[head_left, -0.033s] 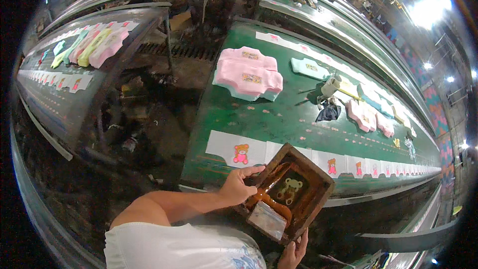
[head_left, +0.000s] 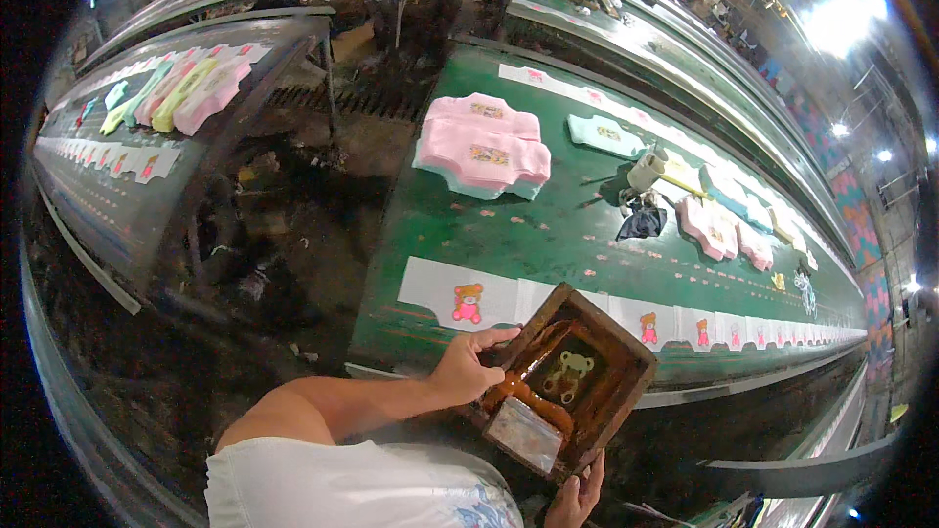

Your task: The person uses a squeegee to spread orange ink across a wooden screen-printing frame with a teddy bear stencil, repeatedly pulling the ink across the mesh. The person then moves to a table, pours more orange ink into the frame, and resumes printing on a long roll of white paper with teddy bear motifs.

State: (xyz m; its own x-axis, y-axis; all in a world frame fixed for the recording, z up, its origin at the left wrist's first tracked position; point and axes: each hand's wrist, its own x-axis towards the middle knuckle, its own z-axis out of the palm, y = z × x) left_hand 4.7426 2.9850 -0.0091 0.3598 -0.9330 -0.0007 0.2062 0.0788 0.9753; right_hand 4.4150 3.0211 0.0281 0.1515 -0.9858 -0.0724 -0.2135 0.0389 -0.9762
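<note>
A wooden screen-printing frame (head_left: 623, 378) is held tilted between my hands, over the near edge of the green table. Its mesh shows a pale bear-shaped stencil (head_left: 568, 376). Glossy orange-brown ink lies inside, around a flat whitish squeegee (head_left: 526, 433) leaning in the frame's lower corner. My left hand (head_left: 472, 367) is closed on the left side, thumb over the rim. At the lower right corner, the fingers of my right hand (head_left: 577, 495) grip the edge. Just beyond the frame, a white fabric piece (head_left: 467, 299) bears a printed orange-and-pink bear.
The long green table (head_left: 489, 244) carries stacked pink pieces (head_left: 482, 147), a mint piece (head_left: 606, 135), a cup (head_left: 647, 171) beside a dark cloth (head_left: 642, 221), and a row of printed white pieces along its near edge. Another table (head_left: 127, 205) with coloured pieces stands left, across an aisle.
The table and its pieces appear shifted very slightly left in the view. Both hands keep the same grip on the frame.
</note>
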